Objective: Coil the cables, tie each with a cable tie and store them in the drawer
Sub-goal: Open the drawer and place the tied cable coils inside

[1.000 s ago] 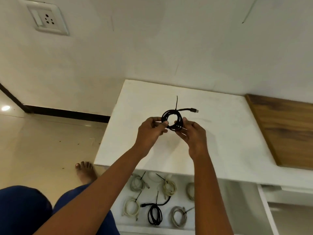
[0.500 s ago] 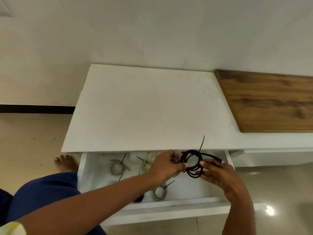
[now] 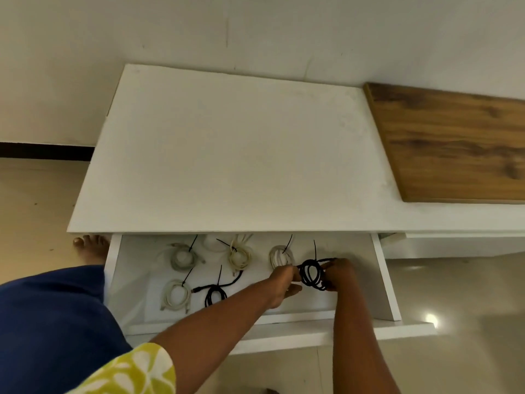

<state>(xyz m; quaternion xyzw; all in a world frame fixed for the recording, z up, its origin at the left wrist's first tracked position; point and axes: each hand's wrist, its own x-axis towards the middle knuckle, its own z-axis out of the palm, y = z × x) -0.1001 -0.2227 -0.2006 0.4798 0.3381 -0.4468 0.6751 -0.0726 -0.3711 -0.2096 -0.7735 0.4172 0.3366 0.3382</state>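
Over the open drawer (image 3: 386, 282), both hands had come down with the black coil (image 3: 312, 273), which half a second before was held at the level of the drawer's front edge and a second before that was up over the white top (image 3: 227, 155). Going from the left: the drawer already held a grey coil (image 3: 183, 258) at the back, a pale coil (image 3: 176, 294) in front of it, a tied black coil (image 3: 216, 294) partly behind the left forearm, a cream coil (image 3: 241, 257) and a white coil (image 3: 279, 255), each with a tie tail sticking up. Next came the left hand (image 3: 284, 282), its fingertips pinching the left side of the black coil, then the coil itself, standing roughly upright with its tie tail (image 3: 314, 248) pointing up, low in the right part of the drawer just beside the white coil. Whether it touched the drawer floor could not be told. The right hand (image 3: 339, 273) gripped the coil's right side, fingers curled around the loops. To the far right lay the wooden panel (image 3: 454, 143). Judging by the lowering, the tying was done and this coil was about to be set down; the top showed no cables left, so this looked like the last one.
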